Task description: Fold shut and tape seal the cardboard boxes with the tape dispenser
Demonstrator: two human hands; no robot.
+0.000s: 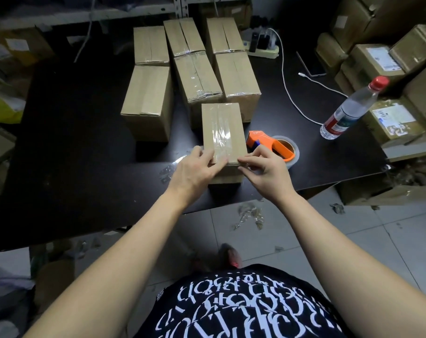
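A small cardboard box (221, 128) stands near the front edge of the black table (68, 147), its top flaps closed under a strip of clear tape. My left hand (195, 172) lies on its near left corner, fingers pressing the tape end down. My right hand (260, 169) touches the near right edge with curled fingertips. The orange tape dispenser (271, 145) with its clear roll lies on the table just right of the box, behind my right hand; neither hand holds it.
Several taped boxes (197, 76) stand in rows behind. A plastic water bottle (348, 111) leans at the right, beside a white cable (287, 89) and a power strip (263, 48). Stacked parcels (387, 64) crowd the right side. Tape scraps (249, 215) litter the floor.
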